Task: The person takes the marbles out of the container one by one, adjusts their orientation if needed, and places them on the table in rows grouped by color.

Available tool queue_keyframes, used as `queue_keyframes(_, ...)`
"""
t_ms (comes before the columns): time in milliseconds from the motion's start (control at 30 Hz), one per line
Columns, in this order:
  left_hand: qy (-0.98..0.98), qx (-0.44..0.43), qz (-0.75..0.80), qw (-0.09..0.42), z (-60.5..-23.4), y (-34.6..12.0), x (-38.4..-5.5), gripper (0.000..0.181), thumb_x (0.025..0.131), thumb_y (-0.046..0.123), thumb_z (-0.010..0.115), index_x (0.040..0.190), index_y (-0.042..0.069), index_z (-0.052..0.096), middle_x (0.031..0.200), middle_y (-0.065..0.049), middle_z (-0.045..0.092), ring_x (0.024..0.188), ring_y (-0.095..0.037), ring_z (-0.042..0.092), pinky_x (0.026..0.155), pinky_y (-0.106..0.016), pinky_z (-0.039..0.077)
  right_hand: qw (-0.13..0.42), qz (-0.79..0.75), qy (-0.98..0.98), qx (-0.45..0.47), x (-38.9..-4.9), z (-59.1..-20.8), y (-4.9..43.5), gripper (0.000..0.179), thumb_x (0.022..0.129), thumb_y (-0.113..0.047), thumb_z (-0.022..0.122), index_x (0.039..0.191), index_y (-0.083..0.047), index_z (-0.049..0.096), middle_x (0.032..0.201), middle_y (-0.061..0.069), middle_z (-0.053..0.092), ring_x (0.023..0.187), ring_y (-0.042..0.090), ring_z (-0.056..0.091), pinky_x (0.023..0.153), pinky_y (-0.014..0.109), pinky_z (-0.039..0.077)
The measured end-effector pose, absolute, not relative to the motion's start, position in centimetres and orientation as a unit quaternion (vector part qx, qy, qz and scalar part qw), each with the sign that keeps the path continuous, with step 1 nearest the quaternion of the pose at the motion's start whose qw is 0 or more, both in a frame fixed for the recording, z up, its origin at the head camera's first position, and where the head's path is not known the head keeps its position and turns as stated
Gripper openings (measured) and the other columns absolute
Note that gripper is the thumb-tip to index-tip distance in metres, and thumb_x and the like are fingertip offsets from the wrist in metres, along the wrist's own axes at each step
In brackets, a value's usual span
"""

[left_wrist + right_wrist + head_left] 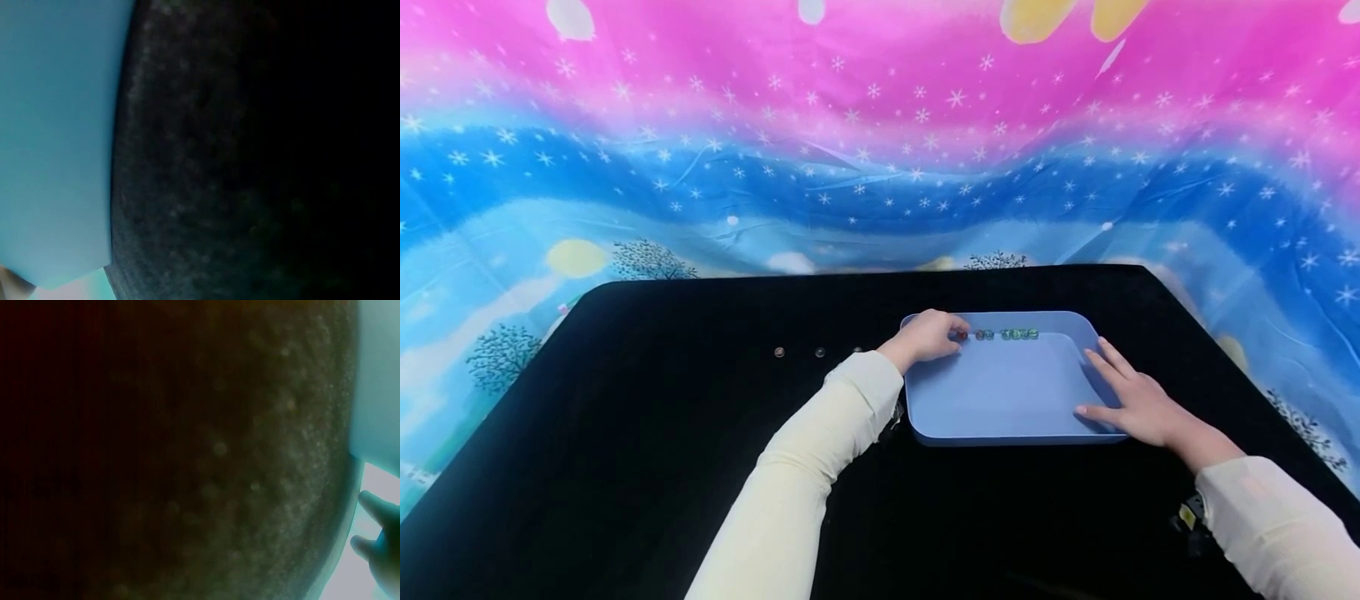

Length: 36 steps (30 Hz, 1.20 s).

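A shallow blue-grey tray (992, 400) lies on the black table. Inside, along its far wall, runs a row of small glass marbles (1019, 334), greenish on the right and redder toward the left. My left hand (928, 335) reaches over the tray's far left corner, its thumb and index finger pinching a reddish marble (962, 335) at the left end of the row. On the right, my right hand (1138, 404) rests with spread fingers over the tray's right rim. Dark fingers (378, 512) show at the lower right of the right wrist view.
Left of the tray, a few more marbles stand spaced out on the black cloth: one brownish marble (778, 352), one dark marble (820, 352) and another marble (857, 350) beside the left sleeve. A patterned pink and blue curtain (850, 167) hangs behind the table.
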<state>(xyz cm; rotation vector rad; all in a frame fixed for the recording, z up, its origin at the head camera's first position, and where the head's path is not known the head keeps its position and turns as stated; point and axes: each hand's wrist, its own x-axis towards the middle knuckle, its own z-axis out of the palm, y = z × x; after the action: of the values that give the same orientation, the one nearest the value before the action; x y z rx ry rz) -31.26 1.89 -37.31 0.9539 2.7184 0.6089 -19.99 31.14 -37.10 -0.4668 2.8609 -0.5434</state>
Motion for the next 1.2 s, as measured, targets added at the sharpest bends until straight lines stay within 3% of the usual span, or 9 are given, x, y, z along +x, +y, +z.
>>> queue_keyframes(667, 0.905, 0.392, 0.14, 0.089, -37.14, 2.36, -31.4, 0.03, 0.085, 0.015, 0.056, 0.115, 0.015, 0.057, 0.113, 0.004, 0.055, 0.105, -0.008, 0.048, 0.085, -0.019, 0.037, 0.09, -0.182, 0.966, -0.158, -20.03, -37.16, 31.02, 0.085, 0.081, -0.042, 0.055, 0.138, 0.0, 0.007, 0.141, 0.016, -0.014, 0.121, 0.048, 0.007, 0.084, 0.063, 0.016)
queue_keyframes(1200, 0.898, 0.411, 0.141, 0.07, -36.66, 2.12, -30.79, 0.018, 0.085, 0.011, 0.056, 0.1, 0.015, 0.065, 0.097, 0.006, 0.062, 0.09, -0.005, 0.054, 0.076, -0.016, 0.041, 0.089, -0.177, 0.967, -0.158, -19.97, -37.12, 30.88, 0.086, 0.081, -0.043, 0.055, 0.138, 0.0, 0.007, 0.141, 0.015, -0.015, 0.121, 0.048, 0.007, 0.084, 0.063, 0.016)
